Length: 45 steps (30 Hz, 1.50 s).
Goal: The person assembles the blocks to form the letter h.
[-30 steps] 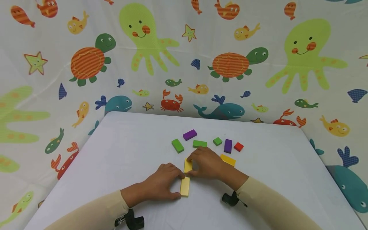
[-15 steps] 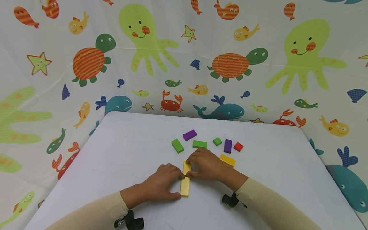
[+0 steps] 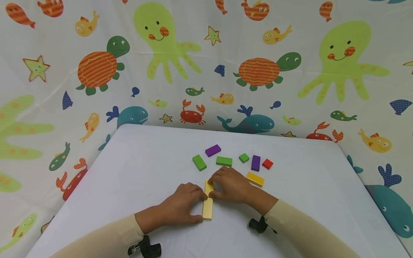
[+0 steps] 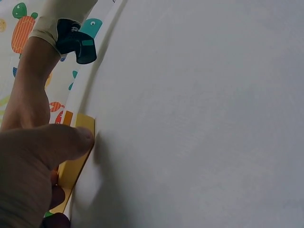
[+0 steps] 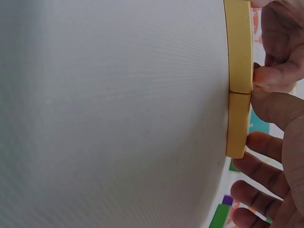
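Two light yellow rectangular blocks lie end to end on the white table, in line away from me. My left hand (image 3: 179, 206) pinches the near yellow block (image 3: 207, 209) lengthwise, thumb at its near end and a fingertip at its far end. The far yellow block (image 3: 208, 189) is gripped by my right hand (image 3: 230, 184), thumb by the joint and fingertips at its far end. In the right wrist view the near block (image 5: 240, 47) and the far block (image 5: 237, 126) meet at a thin seam, and fingertips of both hands come together beside it.
Beyond the hands lie green blocks (image 3: 224, 161), purple blocks (image 3: 213, 151), a small green cube (image 3: 243, 158) and a red cube (image 3: 267, 164). An orange-yellow block (image 3: 255, 179) is just behind my right hand. A sea-animal curtain (image 3: 206, 71) hangs behind the table.
My right hand has drawn the far yellow block slightly toward me and left, closing the gap to the near block. The left hand has kept its place.
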{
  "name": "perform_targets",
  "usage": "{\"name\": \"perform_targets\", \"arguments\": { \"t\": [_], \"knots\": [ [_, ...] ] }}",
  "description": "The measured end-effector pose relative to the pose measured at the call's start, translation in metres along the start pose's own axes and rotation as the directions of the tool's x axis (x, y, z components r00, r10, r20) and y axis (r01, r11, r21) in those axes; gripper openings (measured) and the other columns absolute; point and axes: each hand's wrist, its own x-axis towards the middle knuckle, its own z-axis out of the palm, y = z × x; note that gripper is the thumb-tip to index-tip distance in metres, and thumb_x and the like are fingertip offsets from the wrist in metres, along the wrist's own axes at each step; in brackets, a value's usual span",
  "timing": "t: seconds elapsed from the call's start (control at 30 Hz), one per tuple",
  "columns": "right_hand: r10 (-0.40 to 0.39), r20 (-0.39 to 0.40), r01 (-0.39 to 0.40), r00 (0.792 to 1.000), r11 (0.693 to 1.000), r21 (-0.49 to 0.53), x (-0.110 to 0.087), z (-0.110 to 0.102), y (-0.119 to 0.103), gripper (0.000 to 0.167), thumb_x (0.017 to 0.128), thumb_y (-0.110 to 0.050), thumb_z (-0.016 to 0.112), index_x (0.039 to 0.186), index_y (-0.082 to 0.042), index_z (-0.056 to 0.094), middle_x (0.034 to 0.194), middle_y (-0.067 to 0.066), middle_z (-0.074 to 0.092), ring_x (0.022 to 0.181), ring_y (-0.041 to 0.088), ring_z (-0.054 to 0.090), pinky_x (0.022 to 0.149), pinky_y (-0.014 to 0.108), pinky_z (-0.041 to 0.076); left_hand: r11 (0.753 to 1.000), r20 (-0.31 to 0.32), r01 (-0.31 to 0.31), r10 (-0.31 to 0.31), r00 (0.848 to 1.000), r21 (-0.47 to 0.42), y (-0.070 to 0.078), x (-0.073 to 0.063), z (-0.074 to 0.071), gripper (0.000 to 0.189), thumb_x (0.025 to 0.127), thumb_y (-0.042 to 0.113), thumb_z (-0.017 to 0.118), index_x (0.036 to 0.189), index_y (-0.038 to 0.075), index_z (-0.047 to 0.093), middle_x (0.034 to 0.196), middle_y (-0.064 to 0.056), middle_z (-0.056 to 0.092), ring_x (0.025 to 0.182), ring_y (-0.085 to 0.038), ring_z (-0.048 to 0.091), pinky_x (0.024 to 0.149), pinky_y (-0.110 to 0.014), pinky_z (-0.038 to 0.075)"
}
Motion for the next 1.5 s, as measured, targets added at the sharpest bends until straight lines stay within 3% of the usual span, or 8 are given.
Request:
{"name": "perform_targets", "arguments": {
  "t": [0.43, 0.73, 1.2, 1.5],
  "knots": [
    [0.014, 0.006, -0.015, 1.0, 1.0, 0.02, 0.0017, 0.0014, 0.0001, 0.042, 0.09, -0.048, 0.076, 0.122, -0.021, 0.074, 0.12, -0.01, 0.07, 0.122, 0.017, 0.055, 0.106, 0.041, 0.044, 1.0, -0.022, -0.014, 0.014, 1.0, 0.002, -0.001, -0.0006, -0.0007, 0.051, 0.082, 0.042, 0.085, 0.122, 0.02, 0.065, 0.12, 0.009, 0.059, 0.118, -0.013, 0.05, 0.101, -0.042, 0.041],
    [0.013, 0.005, -0.013, 1.0, 0.999, 0.046, 0.0003, 0.0018, -0.0012, 0.041, 0.089, -0.046, 0.078, 0.122, -0.022, 0.074, 0.12, -0.01, 0.07, 0.123, 0.017, 0.056, 0.105, 0.043, 0.045, 1.0, -0.047, -0.027, 0.026, 0.999, -0.012, 0.0018, -0.0035, -0.0014, 0.049, 0.08, 0.04, 0.086, 0.119, 0.019, 0.066, 0.14, 0.0, 0.053, 0.126, -0.017, 0.05, 0.103, -0.043, 0.04],
    [0.007, 0.0, -0.007, 1.0, 0.997, 0.072, -0.0032, 0.0009, -0.0031, 0.039, 0.09, -0.045, 0.077, 0.121, -0.021, 0.074, 0.118, -0.01, 0.07, 0.122, 0.015, 0.056, 0.105, 0.042, 0.045, 0.998, -0.041, -0.058, 0.058, 0.997, 0.0, 0.0018, -0.0039, -0.001, 0.048, 0.081, 0.041, 0.085, 0.119, 0.019, 0.066, 0.14, 0.003, 0.055, 0.129, -0.017, 0.05, 0.104, -0.043, 0.04],
    [0.034, 0.008, -0.035, 0.999, 0.999, 0.036, -0.0001, -0.0047, 0.0057, 0.044, 0.089, -0.047, 0.077, 0.125, -0.022, 0.073, 0.124, -0.007, 0.069, 0.125, 0.017, 0.055, 0.107, 0.042, 0.044, 0.999, -0.028, -0.049, 0.049, 0.998, 0.01, 0.0023, -0.0043, -0.0005, 0.051, 0.081, 0.045, 0.085, 0.122, 0.022, 0.064, 0.141, 0.005, 0.054, 0.127, -0.015, 0.05, 0.105, -0.042, 0.039]
  ]
}}
